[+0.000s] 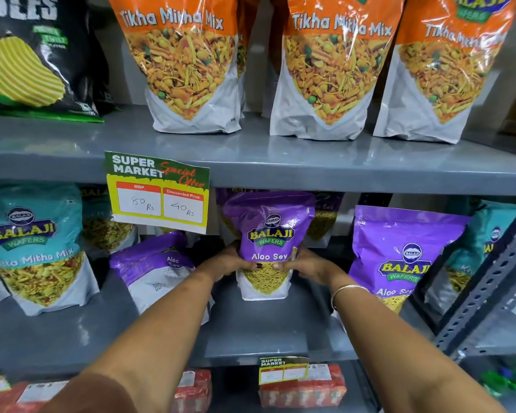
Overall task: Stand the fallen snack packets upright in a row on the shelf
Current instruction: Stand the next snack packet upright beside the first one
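Note:
A purple Aloo Sev packet stands upright in the middle of the grey middle shelf. My left hand grips its left side and my right hand grips its right side, thumbs on the front. Left of it another purple Aloo Sev packet lies tipped over on its back. A third purple Aloo Sev packet stands upright to the right, leaning slightly. More purple packets show behind the held one.
Teal Mitha Mix packets stand at the left. Orange Tikha Mitha Mix packets line the upper shelf. A price card hangs from the upper shelf edge. A slotted metal upright stands at right. Red packs sit below.

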`<state>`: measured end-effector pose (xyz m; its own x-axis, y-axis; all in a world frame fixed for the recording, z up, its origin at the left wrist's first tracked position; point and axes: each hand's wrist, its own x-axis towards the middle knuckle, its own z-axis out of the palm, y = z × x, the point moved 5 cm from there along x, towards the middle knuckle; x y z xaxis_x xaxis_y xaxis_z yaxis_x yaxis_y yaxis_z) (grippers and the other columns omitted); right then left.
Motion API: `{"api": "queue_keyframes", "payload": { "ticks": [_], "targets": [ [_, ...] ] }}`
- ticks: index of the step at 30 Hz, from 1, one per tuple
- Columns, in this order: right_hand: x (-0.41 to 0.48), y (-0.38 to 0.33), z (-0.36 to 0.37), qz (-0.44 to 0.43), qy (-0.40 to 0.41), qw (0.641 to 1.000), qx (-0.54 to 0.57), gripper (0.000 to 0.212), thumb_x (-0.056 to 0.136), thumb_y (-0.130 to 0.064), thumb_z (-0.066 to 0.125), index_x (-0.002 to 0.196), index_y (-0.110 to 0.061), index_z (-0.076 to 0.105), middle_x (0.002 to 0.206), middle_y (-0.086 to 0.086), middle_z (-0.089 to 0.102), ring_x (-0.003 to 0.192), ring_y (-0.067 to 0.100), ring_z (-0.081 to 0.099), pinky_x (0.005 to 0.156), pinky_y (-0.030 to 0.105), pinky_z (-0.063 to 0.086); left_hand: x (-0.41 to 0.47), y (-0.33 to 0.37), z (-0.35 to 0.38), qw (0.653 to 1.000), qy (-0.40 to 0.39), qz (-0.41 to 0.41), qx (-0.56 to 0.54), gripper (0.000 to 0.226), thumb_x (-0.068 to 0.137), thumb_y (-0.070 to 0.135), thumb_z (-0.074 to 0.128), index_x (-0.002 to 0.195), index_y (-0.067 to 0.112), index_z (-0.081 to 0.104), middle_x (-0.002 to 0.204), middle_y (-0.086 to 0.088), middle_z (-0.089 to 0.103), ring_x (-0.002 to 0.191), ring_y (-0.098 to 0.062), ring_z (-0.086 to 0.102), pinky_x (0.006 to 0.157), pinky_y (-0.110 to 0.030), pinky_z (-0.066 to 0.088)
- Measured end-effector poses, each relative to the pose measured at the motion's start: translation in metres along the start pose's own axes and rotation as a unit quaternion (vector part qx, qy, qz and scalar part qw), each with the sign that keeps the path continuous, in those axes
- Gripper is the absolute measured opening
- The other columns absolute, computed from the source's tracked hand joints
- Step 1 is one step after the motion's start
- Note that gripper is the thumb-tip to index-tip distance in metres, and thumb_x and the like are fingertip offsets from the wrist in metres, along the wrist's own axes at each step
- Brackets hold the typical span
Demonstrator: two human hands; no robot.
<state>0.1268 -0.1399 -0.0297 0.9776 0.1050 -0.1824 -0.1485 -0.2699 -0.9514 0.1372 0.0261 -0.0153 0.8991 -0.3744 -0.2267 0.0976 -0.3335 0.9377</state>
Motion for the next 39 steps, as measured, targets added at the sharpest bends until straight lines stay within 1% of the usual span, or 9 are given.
{"api": "queue_keyframes", "payload": {
  "ticks": [4, 9, 13, 16, 28, 30, 33, 36, 39],
  "targets": [
    [0.009, 0.019, 0.005, -0.031, 0.048, 0.998, 0.022, 0.075, 0.048, -0.018, 0.086, 0.113, -0.030, 0.051, 0.128, 0.016, 0.061, 0.117, 0.031, 0.060, 0.100, 0.051, 0.047, 0.012, -0.013, -0.006, 1.000, 0.018, -0.002, -0.008, 0.067, 0.072, -0.007, 0.070, 0.131, 0.004, 0.042, 0.135, -0.019, 0.054, 0.121, -0.032, 0.053, 0.099, -0.035, 0.044],
    [-0.007, 0.008, 0.012, -0.040, 0.059, 0.997, 0.015, 0.049, 0.070, 0.009, 0.073, 0.099, -0.025, 0.054, 0.120, 0.015, 0.061, 0.109, 0.030, 0.060, 0.101, 0.049, 0.046, 0.016, -0.018, -0.009, 1.000, 0.019, 0.010, 0.007, 0.068, 0.071, -0.004, 0.072, 0.132, 0.005, 0.043, 0.134, -0.018, 0.054, 0.122, -0.031, 0.052, 0.099, -0.033, 0.043],
    [-0.023, 0.011, 0.013, -0.023, 0.079, 0.996, -0.014, 0.060, 0.068, 0.001, 0.077, 0.115, -0.022, 0.046, 0.130, 0.016, 0.058, 0.116, 0.030, 0.058, 0.102, 0.049, 0.046, 0.004, -0.020, -0.002, 1.000, -0.005, 0.013, -0.001, 0.067, 0.073, -0.011, 0.067, 0.132, 0.003, 0.041, 0.135, -0.021, 0.053, 0.114, -0.026, 0.054, 0.094, -0.030, 0.042],
    [-0.046, 0.008, 0.016, 0.005, 0.087, 0.995, -0.043, 0.082, 0.069, -0.013, 0.080, 0.135, -0.015, 0.031, 0.130, 0.004, 0.054, 0.119, 0.022, 0.054, 0.098, 0.041, 0.047, -0.012, -0.022, 0.005, 1.000, 0.005, 0.011, 0.000, 0.067, 0.072, -0.013, 0.066, 0.132, 0.003, 0.041, 0.135, -0.021, 0.053, 0.116, -0.028, 0.054, 0.096, -0.031, 0.043],
    [-0.123, 0.016, 0.012, 0.017, 0.052, 0.996, -0.068, 0.071, 0.081, -0.007, 0.068, 0.136, -0.009, 0.024, 0.102, 0.000, 0.053, 0.079, 0.008, 0.051, 0.047, 0.000, 0.044, -0.074, -0.023, 0.051, 0.998, 0.047, -0.012, 0.029, 0.063, 0.076, -0.008, 0.065, 0.133, 0.002, 0.039, 0.133, -0.019, 0.054, 0.105, -0.020, 0.051, 0.087, -0.031, 0.042],
    [-0.119, 0.022, 0.008, 0.025, 0.057, 0.994, -0.087, 0.076, 0.076, -0.017, 0.075, 0.134, -0.010, 0.026, 0.113, 0.007, 0.053, 0.090, 0.013, 0.056, 0.061, 0.005, 0.050, -0.077, -0.020, 0.053, 0.997, 0.073, -0.010, 0.032, 0.064, 0.075, -0.011, 0.065, 0.132, 0.000, 0.040, 0.132, -0.022, 0.054, 0.102, -0.018, 0.050, 0.088, -0.031, 0.043],
    [-0.100, 0.042, 0.004, 0.057, 0.040, 0.992, -0.110, 0.106, 0.047, -0.058, 0.084, 0.131, -0.010, 0.040, 0.129, 0.010, 0.056, 0.121, 0.028, 0.056, 0.102, 0.039, 0.047, -0.084, -0.020, 0.048, 0.994, 0.101, -0.009, 0.040, 0.073, 0.067, -0.013, 0.071, 0.131, -0.002, 0.038, 0.127, -0.019, 0.056, 0.104, -0.020, 0.052, 0.085, -0.026, 0.050],
    [-0.140, 0.008, 0.025, 0.144, -0.047, 0.966, -0.211, 0.065, 0.088, -0.039, 0.056, 0.142, -0.009, 0.034, 0.147, 0.010, 0.039, 0.137, 0.031, 0.037, 0.114, 0.038, 0.030, -0.086, -0.028, 0.035, 0.985, 0.122, -0.018, 0.120, 0.080, 0.059, 0.006, 0.081, 0.129, 0.000, 0.043, 0.131, -0.016, 0.056, 0.116, -0.028, 0.055, 0.099, -0.037, 0.048],
    [-0.163, -0.013, 0.038, 0.199, -0.108, 0.921, -0.316, 0.051, 0.101, -0.027, 0.028, 0.145, -0.002, 0.022, 0.148, 0.015, 0.035, 0.141, 0.031, 0.031, 0.114, 0.036, 0.026, -0.102, -0.026, 0.015, 0.971, 0.188, -0.026, 0.143, 0.057, 0.074, 0.007, 0.073, 0.125, -0.005, 0.049, 0.130, -0.018, 0.056, 0.120, -0.031, 0.052, 0.101, -0.034, 0.041]
  ]
}}
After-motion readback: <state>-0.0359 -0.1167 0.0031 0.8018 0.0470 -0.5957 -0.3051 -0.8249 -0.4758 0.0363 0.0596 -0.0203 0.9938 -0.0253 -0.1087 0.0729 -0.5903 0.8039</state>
